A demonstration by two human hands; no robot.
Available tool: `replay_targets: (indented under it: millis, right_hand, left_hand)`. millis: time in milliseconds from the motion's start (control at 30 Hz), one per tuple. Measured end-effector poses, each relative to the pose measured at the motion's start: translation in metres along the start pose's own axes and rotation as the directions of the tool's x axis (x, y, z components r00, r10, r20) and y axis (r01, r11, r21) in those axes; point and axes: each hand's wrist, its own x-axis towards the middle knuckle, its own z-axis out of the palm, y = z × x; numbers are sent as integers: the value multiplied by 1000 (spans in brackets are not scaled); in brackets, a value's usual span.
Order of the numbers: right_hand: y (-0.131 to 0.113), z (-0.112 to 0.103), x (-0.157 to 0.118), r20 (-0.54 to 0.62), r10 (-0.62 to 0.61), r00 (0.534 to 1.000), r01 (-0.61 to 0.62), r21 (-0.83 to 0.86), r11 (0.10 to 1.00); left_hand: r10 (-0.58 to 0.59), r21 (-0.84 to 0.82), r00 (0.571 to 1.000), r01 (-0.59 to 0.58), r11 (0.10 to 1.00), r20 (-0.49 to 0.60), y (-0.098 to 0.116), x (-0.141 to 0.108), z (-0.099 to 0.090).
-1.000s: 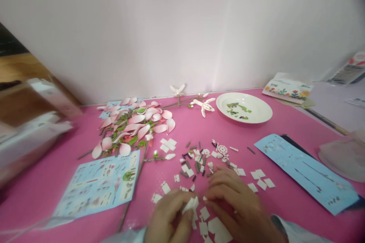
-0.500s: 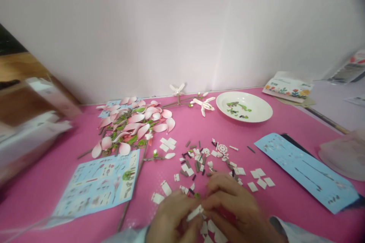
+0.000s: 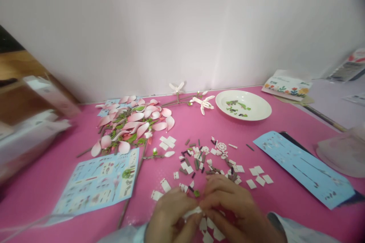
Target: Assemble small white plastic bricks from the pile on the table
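White plastic plate [image 3: 192, 212] is pinched between the fingertips of both hands at the bottom centre of the frame, our left hand [image 3: 168, 216] and right hand [image 3: 230, 207] pressed close together around it with fingers curled inward. Just above our hands lie a small round green piece [image 3: 196, 193] and a wide spread of loose parts: white plates [image 3: 165, 186], dark brown rods [image 3: 196, 164] and a white lattice wheel [image 3: 221, 146], with a small cluster of white tiles [image 3: 258, 174] off to the right. All of these are unattached, so plenty remains to be dealt with, and more green and dark pieces [image 3: 235, 107] wait in the white dish [image 3: 256, 112] at upper right of centre. Assembled work lies left of centre and at the back: a heap of pink-and-white petals [image 3: 134, 121] with green leaves, a long brown branch [image 3: 134, 186] and white blossoms [image 3: 203, 103]. We have a blue instruction sheet [image 3: 98, 182] on the left and a blue printed sheet [image 3: 303, 169] on the right, both lying on the pink tabletop [image 3: 57, 167]
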Motion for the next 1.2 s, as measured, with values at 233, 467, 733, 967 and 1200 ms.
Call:
replay_targets:
  millis: [233, 467, 733, 967, 1200]
  right_hand:
    - [1, -2, 1, -97, 35, 995, -37, -19, 999]
    - [0, -7, 1, -120, 118, 986, -121, -20, 992]
    - [-4, 0, -1, 22, -33, 999, 34, -33, 999]
    - [-3, 4, -7, 117, -58, 991, 70, -100, 993]
    - [1, 2, -5, 89, -137, 987, 149, -148, 978]
  left_hand:
    - [-56, -30, 998, 57, 998, 20, 5, 0, -8]
    - [-77, -59, 997, 77, 995, -1, 3, -3, -10]
    - [10, 15, 1000, -10, 1000, 27, -2, -6, -7]
    - [101, 56, 992, -105, 993, 80, -8, -6, -1]
    - [-15, -4, 991, 16, 1000, 136, -8, -9, -2]
